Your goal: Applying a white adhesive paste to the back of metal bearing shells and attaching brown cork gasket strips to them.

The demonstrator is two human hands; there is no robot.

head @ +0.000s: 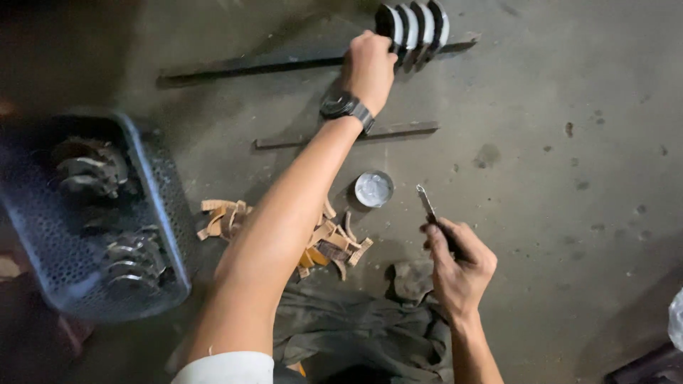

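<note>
Your left hand [368, 69] grips the row of curved metal shells [415, 27]; your right hand [459, 267] holds a thin tool [429, 208]. Small round tin [374, 189], leather scraps [329, 245] and mesh basket [160, 206] lie between on the floor [555, 178].

Basket [160, 192] contents — blurred, left edge cropped

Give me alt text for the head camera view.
The left hand grips a row of curved metal shells on a dark bar, while the right hand holds a thin tool near a small tin.
</note>
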